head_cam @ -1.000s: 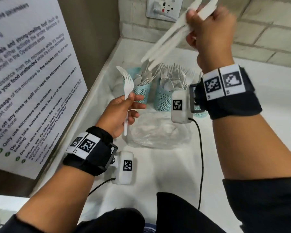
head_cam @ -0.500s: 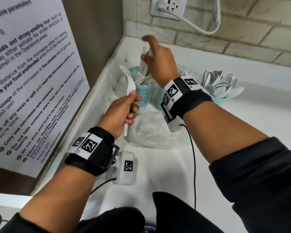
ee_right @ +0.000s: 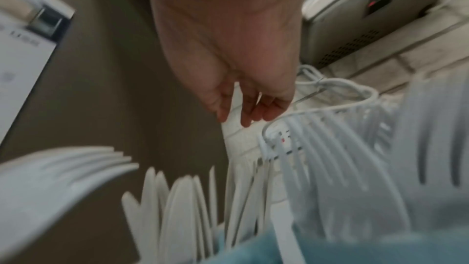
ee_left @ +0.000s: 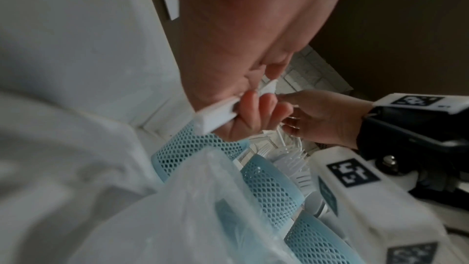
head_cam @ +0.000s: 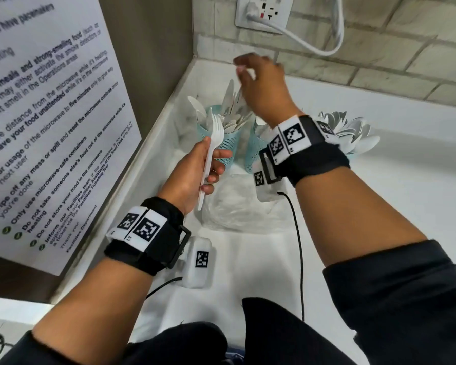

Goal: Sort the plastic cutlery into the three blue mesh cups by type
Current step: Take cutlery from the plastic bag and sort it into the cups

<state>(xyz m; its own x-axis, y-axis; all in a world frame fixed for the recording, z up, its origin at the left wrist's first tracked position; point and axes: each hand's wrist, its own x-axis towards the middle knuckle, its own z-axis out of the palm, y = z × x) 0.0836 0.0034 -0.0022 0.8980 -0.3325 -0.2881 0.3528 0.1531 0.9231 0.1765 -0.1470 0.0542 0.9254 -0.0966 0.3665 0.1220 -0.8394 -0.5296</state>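
My left hand grips a white plastic fork by its handle, tines up, just in front of the left blue mesh cup. That cup holds upright knives. My right hand hovers above those knives with fingers hanging loose and apart, nothing plainly held. The middle cup holds forks and is mostly hidden by my right wrist in the head view. Spoons fan out of the right cup.
A crumpled clear plastic bag lies on the white counter in front of the cups. A brown panel with a notice closes the left side. A socket and its white cable are on the tiled wall behind.
My right hand brought a bundle of knives down from high up into the left cup, let them go and has lifted a little. The left hand kept still with its fork.
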